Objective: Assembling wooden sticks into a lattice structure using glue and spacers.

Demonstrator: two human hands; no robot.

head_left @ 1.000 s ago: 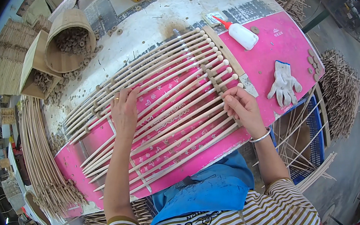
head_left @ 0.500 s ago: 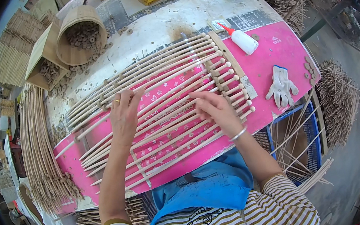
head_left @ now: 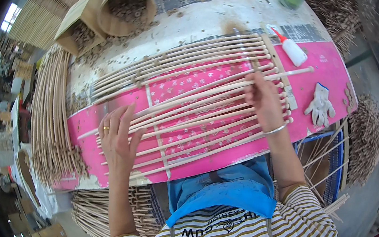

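Note:
A wooden rod with a knob on its right end [head_left: 295, 72] is in my right hand [head_left: 265, 99], whose fingers are closed around it near that end. It sticks out to the right past the row of knobbed wooden rods [head_left: 210, 137] on the pink board [head_left: 84, 167]. My left hand [head_left: 118, 132] lies over the left ends of the rods, thumb and fingers spread; the held rod's thin end passes by it. Whether the left fingers grip anything is partly hidden. Farther back, another group of rods [head_left: 191, 52] carries small brown wooden rings [head_left: 138, 77].
A white glue bottle [head_left: 294, 52] with a red tip and a white glove [head_left: 320, 104] lie at right. Wooden containers [head_left: 106, 22] of rings stand at back left. Rod bundles [head_left: 50, 121] flank the table. A blue crate [head_left: 335, 167] stands below at right.
My right hand has moved up and right, drawing one rod rightward out of the row. My left hand has shifted toward the rods' left ends. The view has shifted too.

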